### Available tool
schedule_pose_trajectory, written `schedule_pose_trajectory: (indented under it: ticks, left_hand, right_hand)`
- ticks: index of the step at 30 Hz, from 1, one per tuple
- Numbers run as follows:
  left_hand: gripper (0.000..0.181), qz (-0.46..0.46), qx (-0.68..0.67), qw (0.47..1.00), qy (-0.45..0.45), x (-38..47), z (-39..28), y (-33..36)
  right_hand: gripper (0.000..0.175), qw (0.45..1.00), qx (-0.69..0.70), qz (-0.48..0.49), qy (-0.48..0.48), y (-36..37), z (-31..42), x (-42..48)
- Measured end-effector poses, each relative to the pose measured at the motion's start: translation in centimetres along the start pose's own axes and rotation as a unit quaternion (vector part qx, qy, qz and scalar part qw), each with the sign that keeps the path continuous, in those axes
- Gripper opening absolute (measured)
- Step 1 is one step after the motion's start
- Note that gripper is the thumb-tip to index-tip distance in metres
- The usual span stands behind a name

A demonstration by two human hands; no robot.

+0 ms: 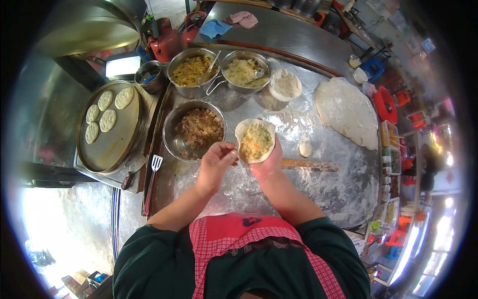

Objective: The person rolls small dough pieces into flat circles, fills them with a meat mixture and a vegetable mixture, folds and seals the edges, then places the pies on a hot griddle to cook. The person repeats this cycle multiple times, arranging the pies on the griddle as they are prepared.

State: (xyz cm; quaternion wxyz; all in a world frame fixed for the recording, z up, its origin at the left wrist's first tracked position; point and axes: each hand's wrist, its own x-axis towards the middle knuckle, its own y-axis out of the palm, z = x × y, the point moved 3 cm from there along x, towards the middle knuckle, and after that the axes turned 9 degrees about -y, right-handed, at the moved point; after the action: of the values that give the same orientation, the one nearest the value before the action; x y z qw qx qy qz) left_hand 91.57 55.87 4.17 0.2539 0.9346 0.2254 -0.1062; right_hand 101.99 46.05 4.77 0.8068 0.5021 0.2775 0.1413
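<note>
My right hand (pixel 269 160) cradles a round dough wrapper (pixel 242 129) from beneath and the right side. A heap of pale shredded vegetable filling (pixel 257 140) with orange and green bits lies on it. The fingertips of my left hand (pixel 217 162) are at the wrapper's left edge and seem to pinch it. Left of the hands stands a steel bowl of brownish filling (pixel 199 127). Behind are a pot of yellow filling (pixel 191 71), a pot of pale filling (pixel 244 71) with a spoon, and a bowl of flour (pixel 285 85). A small dough ball (pixel 305 148) rests to the right.
A wooden rolling pin (pixel 310 164) lies on the floured metal table (pixel 336 194), partly behind my right wrist. A large dough sheet (pixel 347 112) spreads at the back right. At left are a slotted spatula (pixel 154 175), and a round griddle (pixel 108 149) holding several flat cakes (pixel 108 120).
</note>
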Motion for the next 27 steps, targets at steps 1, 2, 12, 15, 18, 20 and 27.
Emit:
schedule_pose_trajectory:
  ticks: [1,2,12,15,18,20,27]
  left_hand:
    - [0.022,-0.009,0.032,0.999,-0.041,-0.4,0.2,-0.1]
    - [0.016,-0.009,0.011,1.0,-0.026,-0.7,0.3,-0.1]
    - [0.003,-0.062,-0.11,0.992,-0.009,-2.6,-1.0,-3.1]
    - [0.006,-0.092,-0.048,0.993,0.058,-2.9,-1.4,-4.0]
    - [0.013,-0.122,-0.099,0.987,0.028,-3.0,-1.2,-5.8]
    - [0.018,-0.012,-0.206,0.978,-0.015,-2.9,-1.3,-6.9]
    - [0.011,-0.09,0.12,0.974,0.167,-4.1,-3.4,-10.3]
  right_hand:
    - [0.038,1.0,0.003,0.009,0.011,0.2,-0.2,-0.3]
    - [0.038,1.0,-0.009,0.01,0.018,0.2,-0.4,-0.6]
    - [0.038,0.996,-0.068,0.031,0.043,0.6,-4.1,-1.8]
    - [0.038,0.995,-0.087,0.008,0.055,0.4,-5.4,-2.0]
    - [0.038,0.993,-0.099,0.007,0.059,0.3,-6.8,-1.9]
    - [0.038,0.992,-0.1,0.021,0.079,0.4,-7.7,-1.7]
    - [0.042,0.982,-0.152,0.009,0.109,0.9,-10.9,-2.2]
